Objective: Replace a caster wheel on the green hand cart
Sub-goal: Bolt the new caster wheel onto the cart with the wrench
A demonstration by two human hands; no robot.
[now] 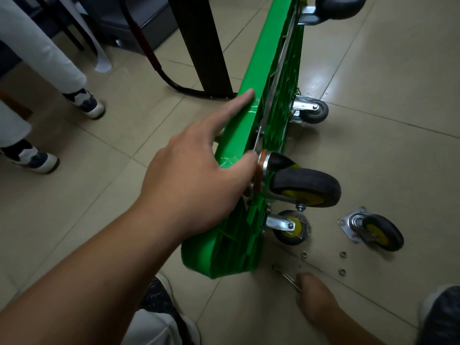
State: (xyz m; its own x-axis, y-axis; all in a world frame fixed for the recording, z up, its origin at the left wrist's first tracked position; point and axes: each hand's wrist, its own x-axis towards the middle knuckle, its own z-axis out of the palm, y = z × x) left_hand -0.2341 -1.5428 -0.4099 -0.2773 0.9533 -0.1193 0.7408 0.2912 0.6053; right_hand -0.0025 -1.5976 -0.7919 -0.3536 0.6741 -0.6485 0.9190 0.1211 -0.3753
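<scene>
Closest to me, low on my right, my right hand is down at the tiled floor with its fingers curled round a thin metal tool; it is too blurred for me to tell what kind. Just beyond it three small nuts lie loose on the tiles, and past them a loose caster with a black tyre, yellow hub and square plate lies on its side. My left hand is well apart from the right, resting on the upper edge of the green hand cart, which stands on its side. The index finger is stretched straight along the edge, the thumb lies across it with its tip against the plate of a large black caster, and my other fingers are hidden. Further off, a grey caster sits on the cart's underside, and another person's shoes stand at left.
</scene>
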